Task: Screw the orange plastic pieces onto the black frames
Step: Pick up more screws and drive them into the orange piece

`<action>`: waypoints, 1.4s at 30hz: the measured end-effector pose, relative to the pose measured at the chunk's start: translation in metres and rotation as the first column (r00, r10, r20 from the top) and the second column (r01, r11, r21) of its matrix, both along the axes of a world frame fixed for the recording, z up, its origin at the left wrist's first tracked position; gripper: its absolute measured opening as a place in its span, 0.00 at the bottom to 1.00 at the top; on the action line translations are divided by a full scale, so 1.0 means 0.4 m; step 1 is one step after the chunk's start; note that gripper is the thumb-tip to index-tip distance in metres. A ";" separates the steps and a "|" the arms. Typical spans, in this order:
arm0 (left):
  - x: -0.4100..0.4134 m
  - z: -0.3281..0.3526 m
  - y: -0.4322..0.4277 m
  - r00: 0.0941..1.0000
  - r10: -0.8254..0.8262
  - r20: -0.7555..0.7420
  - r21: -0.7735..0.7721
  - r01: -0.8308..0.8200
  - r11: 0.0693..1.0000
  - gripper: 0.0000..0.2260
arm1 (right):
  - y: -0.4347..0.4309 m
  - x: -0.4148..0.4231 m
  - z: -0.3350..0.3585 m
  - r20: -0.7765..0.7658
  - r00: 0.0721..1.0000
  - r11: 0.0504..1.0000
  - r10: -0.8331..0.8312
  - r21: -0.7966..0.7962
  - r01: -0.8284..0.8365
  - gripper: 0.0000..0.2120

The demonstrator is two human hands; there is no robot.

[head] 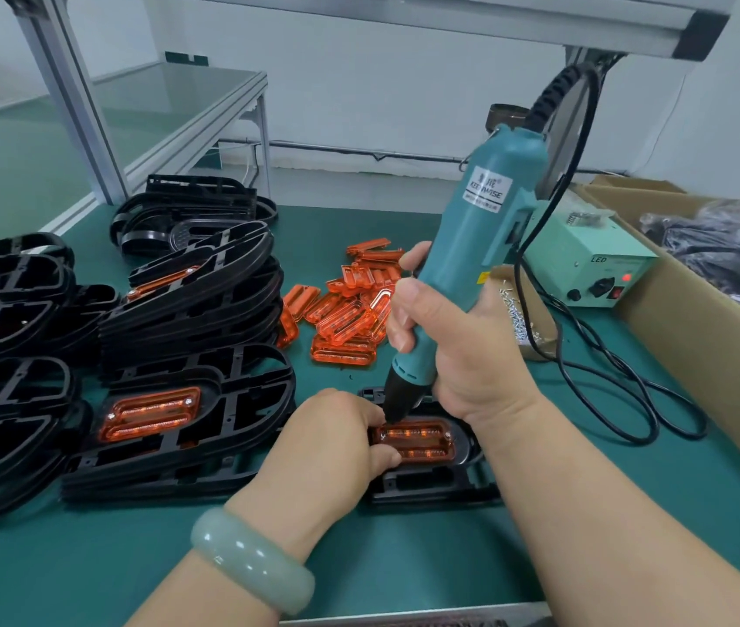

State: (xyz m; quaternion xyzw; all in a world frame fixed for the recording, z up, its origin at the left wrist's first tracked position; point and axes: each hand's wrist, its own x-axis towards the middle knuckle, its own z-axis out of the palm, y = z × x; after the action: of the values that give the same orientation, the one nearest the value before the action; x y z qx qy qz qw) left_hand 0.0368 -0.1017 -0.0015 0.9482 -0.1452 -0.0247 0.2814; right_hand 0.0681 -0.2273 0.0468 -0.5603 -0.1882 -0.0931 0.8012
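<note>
On the far left, stacks of black frames (19,310) fill the green table (87,558) right up to the left edge of the view. Some of them have orange parts fixed on. One more stack (187,400) sits just beside them, and its near edge is close to the left hand. In front of the stacks the green top is bare all the way to the table's front edge.

The left hand (336,441), with a pale green bracelet (252,561) on the wrist, has its fingers and thumb curled on the left end of the orange piece (417,441), holding it down. The orange piece lies in the black frame (431,486), which is flat on the table near the front, between the two arms.

The right hand (445,350) grips the blue-green screwdriver (463,264) tight around its lower part. The tool leans to the right. Its black tip touches the top left corner of the orange piece, just beside the left fingertips.

Behind the hands is a pile of loose orange pieces (350,305), with a strip of bare green between the pile and the frame. To the right lie small silver screws (517,314), then a pale power box (594,260) with a red light. Its black cable (608,400) loops over the table to the right of the right arm. A cardboard box (694,328) closes off the right side.
</note>
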 end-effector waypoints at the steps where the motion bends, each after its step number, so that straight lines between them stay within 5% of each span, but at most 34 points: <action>1: 0.001 0.001 0.000 1.000 0.000 0.000 0.007 0.000 1.000 0.15 | -0.001 0.003 -0.002 -0.002 1.000 1.000 -0.006 0.004 0.006 0.07; 23: 0.005 0.019 -0.003 1.000 0.000 -0.013 0.049 0.001 0.999 0.15 | -0.006 -0.002 -0.013 0.002 1.000 1.000 0.008 0.010 -0.008 0.13; 33: 0.002 0.004 -0.002 0.999 0.026 0.028 0.040 -0.027 0.999 0.21 | -0.015 -0.009 -0.017 0.009 0.998 0.997 -0.068 0.024 0.068 0.09; 42: 0.002 0.018 -0.009 1.000 0.012 0.021 0.119 -0.015 0.993 0.12 | 0.004 -0.021 -0.017 0.039 0.994 0.994 -0.104 -0.021 0.105 0.12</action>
State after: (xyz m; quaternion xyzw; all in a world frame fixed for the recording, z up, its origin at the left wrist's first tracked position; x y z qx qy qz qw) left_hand 0.0376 -0.1055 0.0059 0.9645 -0.1401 -0.0216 0.2228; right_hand 0.0596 -0.2257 0.0401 -0.5768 -0.1749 -0.1432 0.7850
